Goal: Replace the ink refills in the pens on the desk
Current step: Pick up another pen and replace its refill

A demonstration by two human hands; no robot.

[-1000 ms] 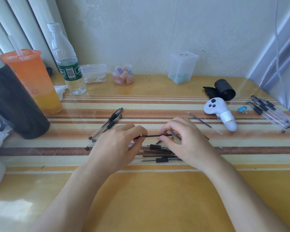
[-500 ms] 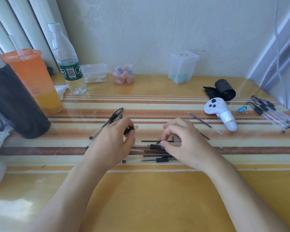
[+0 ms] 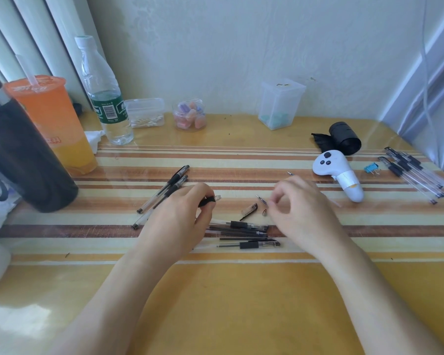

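My left hand (image 3: 180, 219) grips a pen barrel (image 3: 210, 200) by its black grip, and the clear threaded end sticks out to the right. My right hand (image 3: 303, 213) hovers to the right with curled, parted fingers and nothing visible in them. Between the hands lie a small pen cap (image 3: 251, 208), a tip cone (image 3: 264, 213) and a thin pointed refill end (image 3: 261, 200). Just below is a pile of pens and black refills (image 3: 244, 231). Two whole pens (image 3: 164, 192) lie left of my left hand. A bundle of pens (image 3: 415, 175) lies at the far right.
A black flask (image 3: 23, 155), an orange drink cup (image 3: 54, 124) and a water bottle (image 3: 105, 98) stand at the left. Small clear containers (image 3: 280, 103) line the wall. A white controller (image 3: 338, 172), a black roll (image 3: 344, 137) and a blue binder clip (image 3: 371, 168) sit at the right.
My hands pulled the barrel and a black refill apart. The left hand kept the barrel; the right hand lowered the refill toward the pile, let go and drew back to the right.
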